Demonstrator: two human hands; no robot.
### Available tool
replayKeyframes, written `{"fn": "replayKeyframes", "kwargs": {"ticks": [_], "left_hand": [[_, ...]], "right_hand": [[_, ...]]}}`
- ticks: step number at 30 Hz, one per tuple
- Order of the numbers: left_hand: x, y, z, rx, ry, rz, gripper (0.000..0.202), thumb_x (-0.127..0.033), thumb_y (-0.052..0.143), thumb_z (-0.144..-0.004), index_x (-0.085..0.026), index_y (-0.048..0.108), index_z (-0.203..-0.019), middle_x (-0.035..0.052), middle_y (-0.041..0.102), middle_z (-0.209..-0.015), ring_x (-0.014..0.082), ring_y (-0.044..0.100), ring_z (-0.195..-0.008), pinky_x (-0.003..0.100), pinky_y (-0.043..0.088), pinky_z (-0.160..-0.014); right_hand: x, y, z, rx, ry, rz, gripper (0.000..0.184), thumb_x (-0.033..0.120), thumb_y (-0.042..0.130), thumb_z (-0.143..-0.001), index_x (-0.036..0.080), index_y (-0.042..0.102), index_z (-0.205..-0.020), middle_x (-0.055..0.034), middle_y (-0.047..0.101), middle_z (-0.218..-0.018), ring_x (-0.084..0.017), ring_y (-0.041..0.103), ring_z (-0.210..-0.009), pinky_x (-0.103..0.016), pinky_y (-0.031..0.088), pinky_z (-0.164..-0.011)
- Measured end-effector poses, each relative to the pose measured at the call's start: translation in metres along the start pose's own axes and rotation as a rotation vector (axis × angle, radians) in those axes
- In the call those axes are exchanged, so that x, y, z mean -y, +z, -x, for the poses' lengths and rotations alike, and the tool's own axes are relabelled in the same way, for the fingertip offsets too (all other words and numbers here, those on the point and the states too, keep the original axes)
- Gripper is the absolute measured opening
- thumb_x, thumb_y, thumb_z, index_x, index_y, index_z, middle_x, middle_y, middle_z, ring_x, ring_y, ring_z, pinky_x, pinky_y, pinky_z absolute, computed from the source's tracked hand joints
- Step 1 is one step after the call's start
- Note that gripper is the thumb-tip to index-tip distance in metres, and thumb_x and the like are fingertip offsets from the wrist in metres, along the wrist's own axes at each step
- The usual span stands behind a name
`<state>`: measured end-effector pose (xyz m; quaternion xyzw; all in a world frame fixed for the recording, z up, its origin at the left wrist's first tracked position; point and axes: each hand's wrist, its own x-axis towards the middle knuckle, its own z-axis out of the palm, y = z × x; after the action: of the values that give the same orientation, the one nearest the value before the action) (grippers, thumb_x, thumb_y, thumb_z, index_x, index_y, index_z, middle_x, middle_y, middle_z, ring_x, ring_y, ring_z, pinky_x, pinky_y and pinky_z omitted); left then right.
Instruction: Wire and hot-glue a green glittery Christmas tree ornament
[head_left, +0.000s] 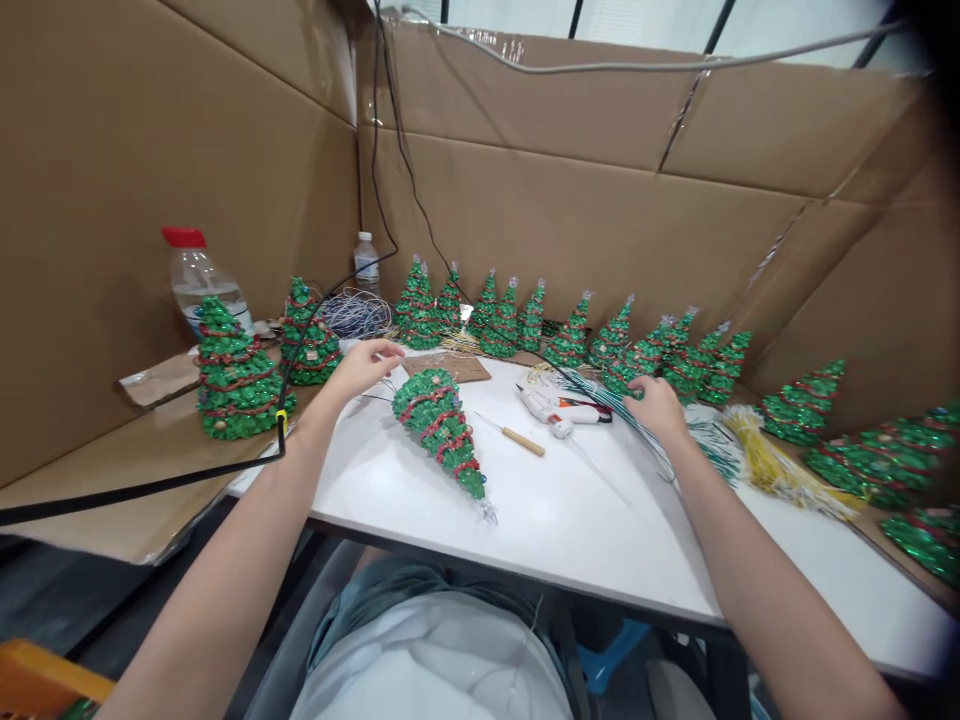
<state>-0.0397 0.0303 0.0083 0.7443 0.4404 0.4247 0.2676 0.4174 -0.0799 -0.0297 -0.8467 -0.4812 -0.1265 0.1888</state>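
A green beaded tree (pixel 441 428) wound with red strands lies on its side on the white table (pixel 555 520), tip toward me. My left hand (pixel 364 366) rests just beyond its wide base, fingers stretched toward thin wires there, holding nothing I can see. My right hand (pixel 655 406) reaches into a bundle of green wires (pixel 611 408) at the right, fingers curled around some of them. A white glue gun (pixel 559 410) and a wooden-handled awl (pixel 517 436) lie between the two hands.
A row of several finished green trees (pixel 570 335) lines the cardboard wall behind, with more at the far right (pixel 870 455) and two larger ones at the left (pixel 234 372). Two water bottles (pixel 196 275), a coil of wire (pixel 356 312), yellow wires (pixel 776 462) and a black cable (pixel 142 488) are nearby.
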Motion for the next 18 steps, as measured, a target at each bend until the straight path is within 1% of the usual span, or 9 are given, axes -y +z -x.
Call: {"fn": "replayKeyframes", "kwargs": {"ticks": [3,6,9,11,14,16,18], "left_hand": [[-0.001,0.000,0.000,0.002,0.008,0.012,0.027,-0.038,0.060,-0.061,-0.016,0.066,-0.076,0.0024,0.066,-0.071,0.0137,0.055,-0.056,0.026,0.044,-0.059],[-0.001,0.001,-0.001,0.004,0.013,0.009,0.027,-0.038,0.060,-0.060,-0.016,0.067,-0.075,0.0027,0.066,-0.070,0.0139,0.056,-0.056,0.026,0.044,-0.058],[-0.002,0.001,-0.002,0.006,0.016,-0.002,0.030,-0.040,0.061,-0.059,-0.016,0.067,-0.074,0.0029,0.066,-0.069,0.0141,0.056,-0.055,0.026,0.044,-0.058],[-0.003,0.001,-0.002,0.010,0.025,-0.009,0.031,-0.042,0.060,-0.058,-0.016,0.066,-0.073,0.0029,0.065,-0.067,0.0145,0.055,-0.055,0.027,0.044,-0.058],[-0.006,-0.001,-0.003,0.026,0.038,-0.042,0.034,-0.046,0.058,-0.059,-0.016,0.065,-0.072,0.0029,0.065,-0.066,0.0155,0.055,-0.055,0.027,0.045,-0.057],[-0.008,-0.002,-0.002,0.044,0.040,-0.084,0.036,-0.049,0.057,-0.061,-0.016,0.065,-0.073,0.0044,0.067,-0.071,0.0174,0.058,-0.063,0.027,0.046,-0.061],[-0.012,-0.004,-0.001,0.036,0.032,-0.120,0.038,-0.050,0.054,-0.063,-0.016,0.065,-0.076,0.0050,0.068,-0.074,0.0184,0.059,-0.066,0.027,0.046,-0.063]], "right_hand": [[0.002,-0.001,0.000,-0.015,-0.017,-0.003,0.032,0.026,0.052,-0.077,0.019,0.063,-0.106,-0.0096,0.059,-0.109,-0.023,0.056,-0.102,-0.029,0.043,-0.083],[0.000,-0.002,0.000,-0.022,0.006,0.005,0.032,0.027,0.050,-0.078,0.019,0.064,-0.106,-0.0094,0.059,-0.110,-0.023,0.056,-0.102,-0.030,0.043,-0.083],[-0.005,-0.004,-0.003,-0.029,0.074,0.023,0.032,0.029,0.050,-0.079,0.019,0.065,-0.106,-0.0100,0.061,-0.109,-0.024,0.056,-0.103,-0.031,0.043,-0.083],[-0.012,-0.008,-0.005,-0.044,0.148,0.046,0.034,0.032,0.050,-0.080,0.019,0.065,-0.107,-0.0118,0.061,-0.110,-0.027,0.055,-0.105,-0.035,0.042,-0.084],[-0.033,-0.016,-0.007,-0.085,0.289,0.102,0.038,0.032,0.050,-0.079,0.015,0.065,-0.110,-0.0170,0.060,-0.114,-0.033,0.052,-0.110,-0.042,0.038,-0.089],[-0.054,-0.022,-0.006,-0.105,0.381,0.144,0.041,0.031,0.051,-0.079,0.010,0.064,-0.111,-0.0211,0.058,-0.117,-0.035,0.049,-0.113,-0.046,0.035,-0.092],[-0.078,-0.028,-0.003,-0.105,0.471,0.181,0.046,0.033,0.053,-0.078,0.006,0.062,-0.114,-0.0252,0.056,-0.119,-0.038,0.048,-0.115,-0.049,0.034,-0.092]]}}
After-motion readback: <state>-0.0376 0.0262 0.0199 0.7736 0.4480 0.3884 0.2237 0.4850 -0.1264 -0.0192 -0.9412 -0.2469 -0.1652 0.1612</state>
